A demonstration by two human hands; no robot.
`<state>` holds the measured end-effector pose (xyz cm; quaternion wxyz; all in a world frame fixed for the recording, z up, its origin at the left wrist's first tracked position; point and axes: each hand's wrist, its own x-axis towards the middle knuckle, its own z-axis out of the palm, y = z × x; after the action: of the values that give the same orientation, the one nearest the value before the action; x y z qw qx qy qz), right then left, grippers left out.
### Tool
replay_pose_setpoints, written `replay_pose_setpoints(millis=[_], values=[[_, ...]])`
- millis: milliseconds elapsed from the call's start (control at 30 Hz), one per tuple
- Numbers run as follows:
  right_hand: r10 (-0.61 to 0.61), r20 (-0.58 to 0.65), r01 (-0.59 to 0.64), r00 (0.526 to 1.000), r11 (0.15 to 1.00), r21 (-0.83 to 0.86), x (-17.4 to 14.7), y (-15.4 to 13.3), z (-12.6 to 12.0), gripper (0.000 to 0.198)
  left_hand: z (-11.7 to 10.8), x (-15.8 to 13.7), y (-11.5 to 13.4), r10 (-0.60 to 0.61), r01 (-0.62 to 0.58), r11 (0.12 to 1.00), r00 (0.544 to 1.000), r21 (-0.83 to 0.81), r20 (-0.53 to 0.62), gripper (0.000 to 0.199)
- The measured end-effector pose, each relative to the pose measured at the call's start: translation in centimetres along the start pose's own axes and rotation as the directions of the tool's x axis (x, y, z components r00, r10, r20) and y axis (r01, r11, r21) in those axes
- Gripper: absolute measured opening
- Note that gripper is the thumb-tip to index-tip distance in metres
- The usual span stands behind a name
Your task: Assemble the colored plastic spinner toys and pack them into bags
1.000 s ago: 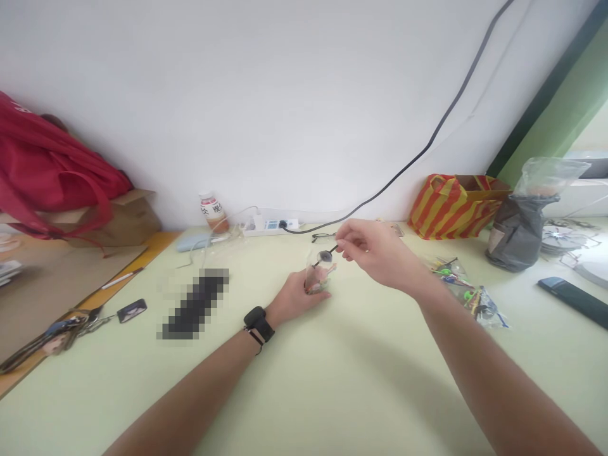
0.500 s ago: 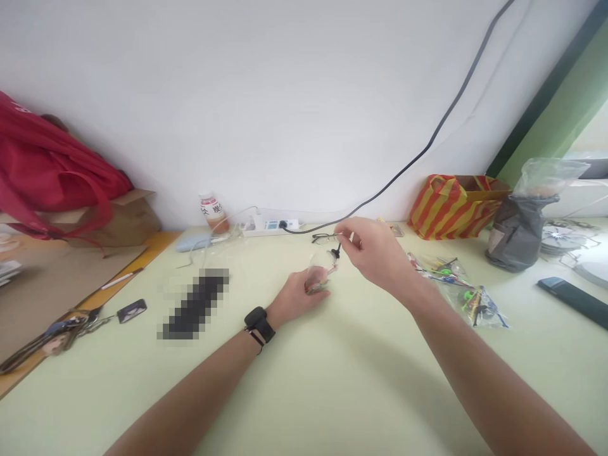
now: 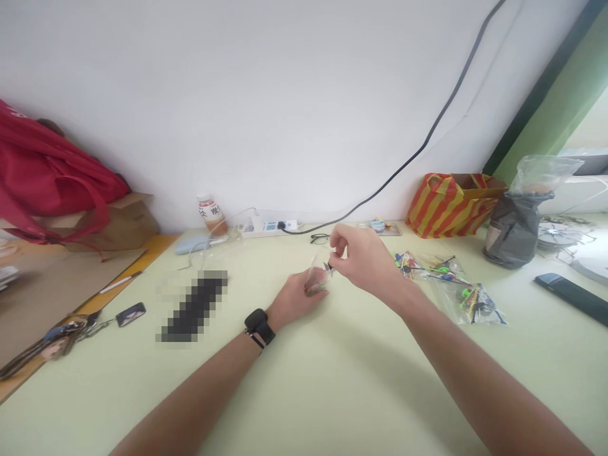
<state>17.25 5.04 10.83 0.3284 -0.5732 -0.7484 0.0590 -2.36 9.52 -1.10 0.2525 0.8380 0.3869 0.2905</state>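
My left hand [image 3: 293, 299], with a black watch [image 3: 259, 322] at its wrist, is closed around a small clear plastic bag [image 3: 315, 273] on the table. Some reddish contents show through the plastic. My right hand [image 3: 365, 256] is at the bag's upper right, thumb and forefinger pinched together on a small black piece [image 3: 327, 266] at the bag's mouth. The fingers hide most of that piece, so its kind is unclear. To the right of my right hand lie clear packets [image 3: 476, 305] of small coloured parts and a loose-looking cluster of coloured parts [image 3: 405, 263].
Eyeglasses [image 3: 320, 239] and a power strip [image 3: 270, 228] lie near the wall. A drink bottle [image 3: 211, 215], a blurred-out dark object [image 3: 192, 310] and keys [image 3: 71, 332] are on the left. A striped bag [image 3: 451, 206], a grey bag [image 3: 515, 231] and a dark case [image 3: 572, 297] are on the right.
My right hand has moved slightly down and left, bringing the small black piece from above the plastic bag down to its mouth. My left hand keeps its hold in about the same place.
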Motion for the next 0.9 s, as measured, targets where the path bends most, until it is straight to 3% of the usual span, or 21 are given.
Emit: replay_pose_setpoints(millis=[100, 200, 333, 533, 767, 900], values=[[0.006, -0.014, -0.005, 1.0, 0.999, 0.043, 0.3, 0.4, -0.2, 0.008, 0.0, 0.0, -0.1, 0.016, -0.016, 1.0, 1.0, -0.016, -0.006, 0.021], [-0.122, 0.018, 0.122, 0.992, 0.992, -0.023, 0.5, 0.8, -0.7, 0.017, 0.1, 0.1, -0.2, 0.033, -0.034, 0.998, 0.999, -0.051, -0.008, 0.019], [-0.298, 0.124, 0.311, 0.946, 0.945, -0.098, 0.2, 1.1, -1.2, 0.028, 0.3, 0.2, -0.3, 0.046, -0.045, 0.993, 0.999, -0.111, 0.008, 0.022], [-0.414, 0.282, 0.472, 0.866, 0.861, -0.188, -0.4, 0.9, -1.7, 0.03, 0.3, 0.2, -0.4, 0.046, -0.039, 0.989, 0.998, -0.141, 0.043, 0.016], [-0.401, 0.302, 0.473, 0.865, 0.854, -0.218, -0.7, 0.1, -3.3, 0.031, 0.2, 0.3, -0.1, 0.053, -0.041, 0.971, 0.997, -0.235, 0.047, 0.012], [-0.381, 0.343, 0.471, 0.859, 0.85, -0.236, -0.8, 0.0, -2.9, 0.029, 0.2, 0.2, -0.2, 0.042, -0.017, 0.952, 0.996, -0.306, 0.073, 0.014]])
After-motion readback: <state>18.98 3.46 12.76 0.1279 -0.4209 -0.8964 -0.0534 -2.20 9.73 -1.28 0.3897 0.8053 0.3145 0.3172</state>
